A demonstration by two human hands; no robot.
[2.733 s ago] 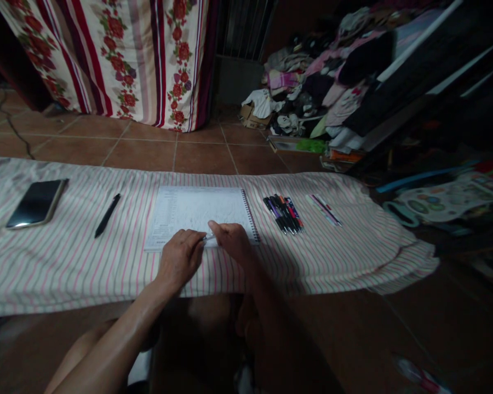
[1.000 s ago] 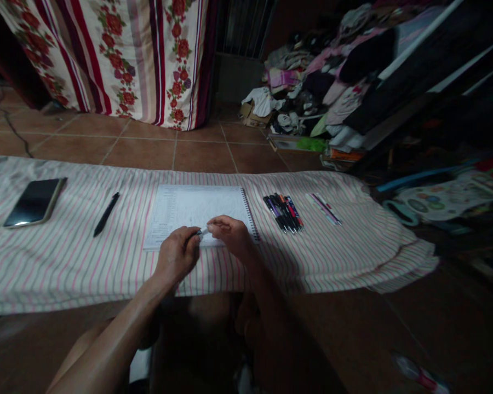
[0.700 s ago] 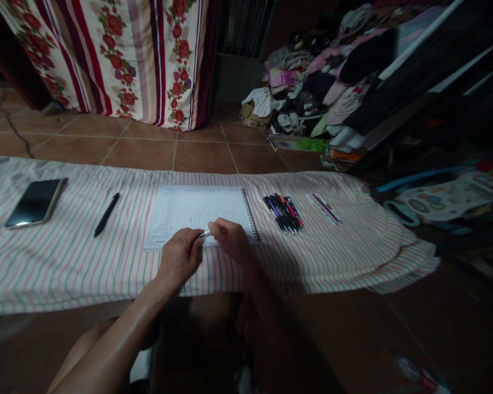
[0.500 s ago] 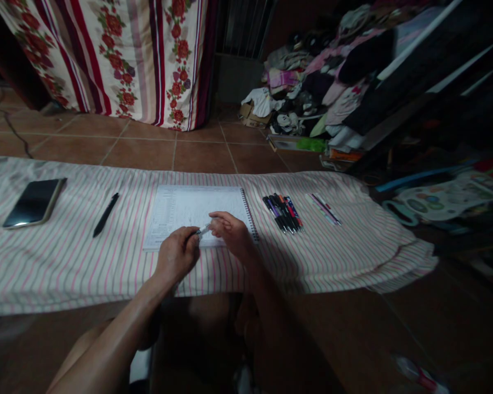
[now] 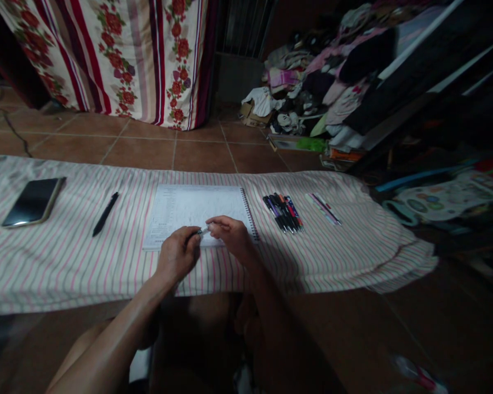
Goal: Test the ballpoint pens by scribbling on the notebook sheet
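Over the lower part of an open spiral notebook [image 5: 201, 205], my two hands meet at a slim pen [image 5: 204, 230] with a pale, clear-looking barrel. My left hand [image 5: 176, 254] is closed round its left end, which looks dark. The fingers of my right hand [image 5: 230, 234] close in a pinch at the other end, hiding its tip. A bundle of several pens [image 5: 283, 213] lies right of the notebook. Farther right are a few thin pens or pencils [image 5: 324, 208]. To the left rests a black pen [image 5: 105, 214], set at a slant.
A striped cloth [image 5: 345, 257] covers the low table. A smartphone [image 5: 35, 202] lies at its left. Beyond stand a floral curtain [image 5: 139, 60] and a heap of clothes [image 5: 312, 82] on the tiled floor [image 5: 139, 145]. Dim clutter sits at the right.
My right hand has shifted slightly down and its fingers have curled in more around the pen's end. My left hand stays almost in place. The other items have not moved.
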